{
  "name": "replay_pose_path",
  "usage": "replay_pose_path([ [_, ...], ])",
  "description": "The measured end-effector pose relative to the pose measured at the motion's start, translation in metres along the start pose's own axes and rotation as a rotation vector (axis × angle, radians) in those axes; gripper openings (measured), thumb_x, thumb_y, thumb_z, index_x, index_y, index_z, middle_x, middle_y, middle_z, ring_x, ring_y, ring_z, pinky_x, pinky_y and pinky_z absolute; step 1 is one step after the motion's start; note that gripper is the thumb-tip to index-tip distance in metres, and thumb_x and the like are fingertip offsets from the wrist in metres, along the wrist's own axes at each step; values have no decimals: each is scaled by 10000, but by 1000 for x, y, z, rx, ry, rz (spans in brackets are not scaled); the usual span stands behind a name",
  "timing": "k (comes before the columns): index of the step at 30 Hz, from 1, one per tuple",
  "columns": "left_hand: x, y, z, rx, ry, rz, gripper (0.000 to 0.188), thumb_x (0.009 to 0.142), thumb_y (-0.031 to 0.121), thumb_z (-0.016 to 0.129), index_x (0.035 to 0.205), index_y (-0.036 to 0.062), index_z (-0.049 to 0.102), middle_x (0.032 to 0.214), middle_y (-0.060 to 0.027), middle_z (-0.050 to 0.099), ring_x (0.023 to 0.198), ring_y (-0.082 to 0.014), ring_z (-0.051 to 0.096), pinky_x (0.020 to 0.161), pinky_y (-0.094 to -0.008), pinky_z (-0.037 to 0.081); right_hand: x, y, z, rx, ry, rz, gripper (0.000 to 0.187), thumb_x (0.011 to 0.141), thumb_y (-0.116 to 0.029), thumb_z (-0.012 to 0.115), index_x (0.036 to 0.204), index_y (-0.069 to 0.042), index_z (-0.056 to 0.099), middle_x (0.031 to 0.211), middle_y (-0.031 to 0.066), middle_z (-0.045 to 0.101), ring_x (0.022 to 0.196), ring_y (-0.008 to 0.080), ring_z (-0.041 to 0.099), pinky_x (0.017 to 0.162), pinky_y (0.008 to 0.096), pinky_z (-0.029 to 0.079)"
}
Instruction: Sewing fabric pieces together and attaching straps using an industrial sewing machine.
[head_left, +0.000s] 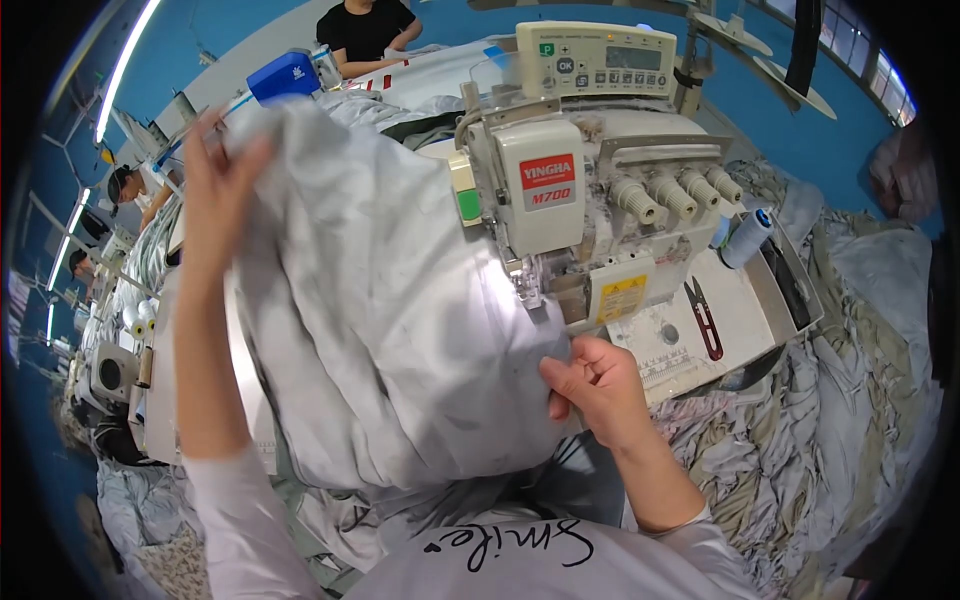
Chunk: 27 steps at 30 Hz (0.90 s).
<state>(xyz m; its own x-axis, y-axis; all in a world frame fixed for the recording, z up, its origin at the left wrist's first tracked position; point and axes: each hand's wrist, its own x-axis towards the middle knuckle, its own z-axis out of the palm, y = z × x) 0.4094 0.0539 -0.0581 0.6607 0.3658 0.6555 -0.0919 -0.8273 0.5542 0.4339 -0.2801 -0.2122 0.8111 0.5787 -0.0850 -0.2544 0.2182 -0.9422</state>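
Note:
A large piece of light grey fabric (370, 300) lies in loose folds across the sewing machine's bed and hangs toward my lap. Its right part runs up to the presser foot (530, 285) of a white overlock machine (540, 190). Just below the foot, my right hand (603, 390) is closed in a pinch on the fabric's edge. At the far left, my left hand (222, 195) is raised beside the upper end of the fabric, blurred by motion. Its thumb and fingers look spread apart, and I see nothing held between them.
Right of the machine, a white tray (745, 300) holds red-handled thread snips (704, 322) and a thread cone (748, 238). A control panel (597, 60) stands behind. Heaped grey cloth (800, 440) fills the right side. A person in black (365, 35) works across the table.

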Motion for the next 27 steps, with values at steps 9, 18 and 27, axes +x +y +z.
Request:
replay_pose_path([
  [9, -239, -2, 16, 232, -124, -188, 116, 723, 3, 620, 837, 14, 605, 801, -117, 521, 770, -264, 498, 789, -327, 395, -2, -8, 7, 13, -53, 11, 200, 822, -136, 647, 724, -35, 505, 565, 5, 546, 454, 77, 532, 430, 199, 422],
  [18, -97, 8, 10, 231, 352, 162, 36, 778, 25, 596, 810, 16, 610, 773, -94, 527, 744, -219, 520, 690, -274, 403, 0, 0, 5, 39, -60, -21, 149, 831, -124, 632, 747, -40, 542, 571, 0, 550, 450, 70, 532, 427, 190, 420],
  [27, -7, 25, 2, 293, 388, 350, 85, 799, 102, 606, 825, 24, 624, 780, -82, 559, 751, -222, 547, 684, -285, 421, -2, -3, 8, 40, -64, -7, 151, 827, -98, 630, 723, -39, 538, 533, 8, 551, 444, 73, 536, 417, 190, 425],
])
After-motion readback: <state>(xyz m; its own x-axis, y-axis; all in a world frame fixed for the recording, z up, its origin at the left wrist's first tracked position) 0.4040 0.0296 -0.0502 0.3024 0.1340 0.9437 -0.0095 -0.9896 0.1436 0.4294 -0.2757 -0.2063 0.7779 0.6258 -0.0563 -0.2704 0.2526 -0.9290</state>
